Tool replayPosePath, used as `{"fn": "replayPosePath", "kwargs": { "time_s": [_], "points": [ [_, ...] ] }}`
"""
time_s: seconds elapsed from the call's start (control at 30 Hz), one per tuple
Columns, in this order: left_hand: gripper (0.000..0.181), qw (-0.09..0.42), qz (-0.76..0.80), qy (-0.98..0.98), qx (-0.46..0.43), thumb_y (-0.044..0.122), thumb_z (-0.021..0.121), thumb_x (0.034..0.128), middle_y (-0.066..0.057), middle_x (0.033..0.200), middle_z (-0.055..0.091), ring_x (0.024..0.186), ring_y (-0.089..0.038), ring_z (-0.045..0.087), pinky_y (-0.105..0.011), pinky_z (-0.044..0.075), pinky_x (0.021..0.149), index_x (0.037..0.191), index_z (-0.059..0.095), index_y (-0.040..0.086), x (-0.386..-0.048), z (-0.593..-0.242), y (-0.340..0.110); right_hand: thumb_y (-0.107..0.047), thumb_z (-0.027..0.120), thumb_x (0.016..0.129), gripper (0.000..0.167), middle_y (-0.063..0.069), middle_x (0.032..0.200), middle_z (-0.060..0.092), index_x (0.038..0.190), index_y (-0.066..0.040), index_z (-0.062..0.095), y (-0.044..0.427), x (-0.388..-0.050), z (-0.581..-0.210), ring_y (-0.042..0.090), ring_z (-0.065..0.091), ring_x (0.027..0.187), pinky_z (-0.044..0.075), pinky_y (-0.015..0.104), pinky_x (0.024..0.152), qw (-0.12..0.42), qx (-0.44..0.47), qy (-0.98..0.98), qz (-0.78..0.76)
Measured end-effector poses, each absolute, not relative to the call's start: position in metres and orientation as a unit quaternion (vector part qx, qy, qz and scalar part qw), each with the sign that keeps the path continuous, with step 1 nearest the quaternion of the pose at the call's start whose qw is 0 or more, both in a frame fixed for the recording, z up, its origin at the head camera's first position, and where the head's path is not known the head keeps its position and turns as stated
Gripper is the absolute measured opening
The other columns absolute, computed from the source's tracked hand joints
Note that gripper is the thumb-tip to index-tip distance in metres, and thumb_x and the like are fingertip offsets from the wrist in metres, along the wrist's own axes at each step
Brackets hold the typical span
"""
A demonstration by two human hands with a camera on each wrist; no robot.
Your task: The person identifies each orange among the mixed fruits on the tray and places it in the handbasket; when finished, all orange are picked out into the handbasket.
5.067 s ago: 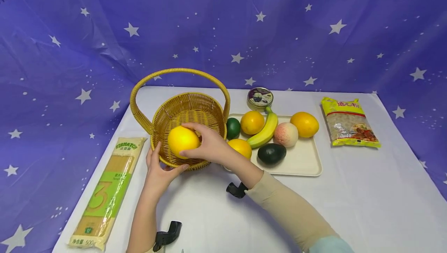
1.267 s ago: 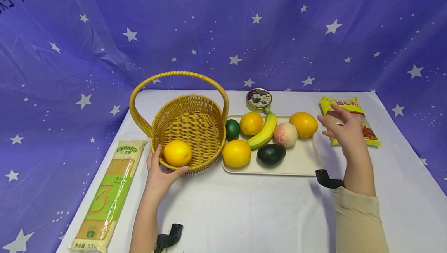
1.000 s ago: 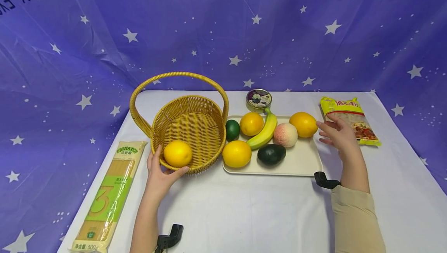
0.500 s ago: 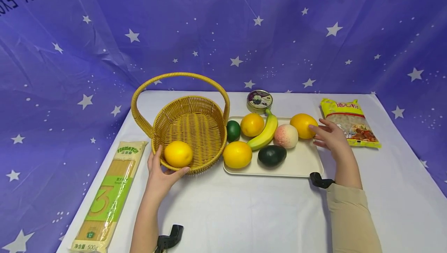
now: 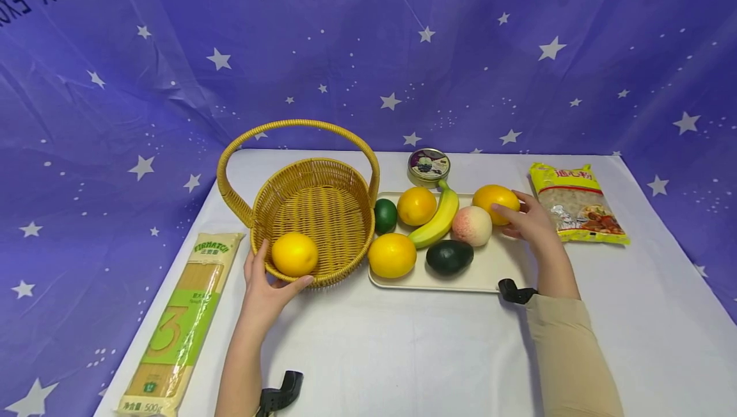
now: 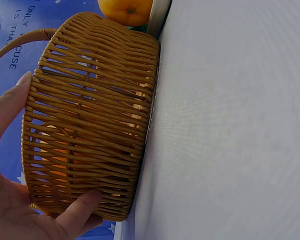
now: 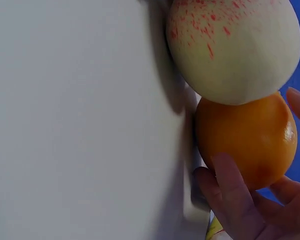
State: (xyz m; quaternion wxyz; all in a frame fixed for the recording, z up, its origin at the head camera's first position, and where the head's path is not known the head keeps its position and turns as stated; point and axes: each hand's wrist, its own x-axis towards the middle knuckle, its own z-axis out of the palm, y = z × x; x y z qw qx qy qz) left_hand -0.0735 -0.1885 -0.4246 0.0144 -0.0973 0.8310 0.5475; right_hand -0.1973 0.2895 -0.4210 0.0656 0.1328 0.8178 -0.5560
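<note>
My left hand (image 5: pixel 266 298) holds the wicker basket (image 5: pixel 345 257) by its near left side, thumb at the rim and fingers on the outer wall (image 6: pixel 90 125). Inside the basket lies a yellow fruit (image 5: pixel 295 254). At the tray's far right corner my right hand (image 5: pixel 531 220) grips a smooth orange-coloured fruit (image 5: pixel 494 203), thumb and fingers about it. The right wrist view shows this fruit (image 7: pixel 245 140) between the fingers, close against a pale peach (image 7: pixel 235 45) with red specks. The cream tray (image 5: pixel 501 270) lies under them.
Also on the tray are a banana (image 5: pixel 437 219), an orange (image 5: pixel 417 206), a yellow fruit (image 5: pixel 392 255), a dark avocado (image 5: pixel 450 257) and a green fruit (image 5: pixel 385 215). A round tin (image 5: pixel 428 166) stands behind. Spaghetti (image 5: pixel 181 321) lies left, a yellow-topped food bag (image 5: pixel 578 203) right.
My right hand has left the basket, where the yellow fruit now lies, and come to the tray's right end. It has closed on the orange-coloured fruit, which has shifted slightly left. The left hand stays.
</note>
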Motion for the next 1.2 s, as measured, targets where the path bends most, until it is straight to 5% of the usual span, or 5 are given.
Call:
{"fn": "replayPosePath", "kwargs": {
  "time_s": [0.23,0.93,1.2],
  "points": [
    [0.112,0.015,0.551,0.829,-0.095,0.035,0.081,0.079,-0.006,0.157,-0.018,0.143,-0.039,0.01,-0.05,0.033,0.107,0.156,0.002,0.019,-0.073,-0.423,-0.188,-0.04,0.068,0.089,0.088,0.027,0.141,0.033,0.153,-0.004,0.019,0.288,-0.202,-0.425,0.003,0.057,0.078,0.056,0.027,0.076,0.053,0.129,0.807,-0.574],
    [0.112,0.012,0.553,0.828,-0.096,0.034,0.081,0.0786,-0.005,0.158,-0.017,0.143,-0.039,0.01,-0.05,0.034,0.107,0.156,0.001,0.02,-0.073,-0.424,-0.187,-0.038,0.072,0.086,0.087,0.023,0.136,0.035,0.152,-0.005,0.026,0.289,-0.194,-0.409,0.005,0.057,0.075,0.056,0.027,0.073,0.003,0.156,0.802,-0.577],
    [0.112,0.009,0.55,0.83,-0.094,0.031,0.082,0.0784,-0.006,0.158,-0.016,0.143,-0.039,0.009,-0.05,0.034,0.106,0.156,0.002,0.018,-0.073,-0.424,-0.187,-0.036,0.071,0.087,0.085,0.021,0.145,0.034,0.153,-0.007,0.026,0.281,-0.184,-0.388,0.016,0.054,0.101,0.055,0.026,0.075,-0.023,0.138,0.797,-0.587]
  ]
}}
